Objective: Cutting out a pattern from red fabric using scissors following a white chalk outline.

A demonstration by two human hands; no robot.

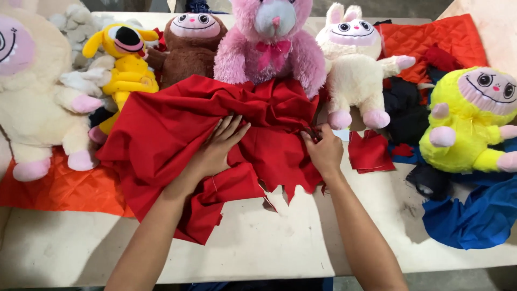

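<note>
The pale desk [258, 242] runs nearest, bearing a crumpled red cloth [167, 129] at its middle. The left hand [218, 145] lies flat on it, fingers spread wide; the right hand [323, 148] pinches the cloth's edge. Behind sits a pink plush bear [269, 43]; a blue cloth [474, 215] lies at the right.

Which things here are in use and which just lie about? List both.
In use: red cloth, under left hand; right hand grips its edge.
Lying about: pink bear, brown toy, white bunny, blue cloth, red scrap.
</note>
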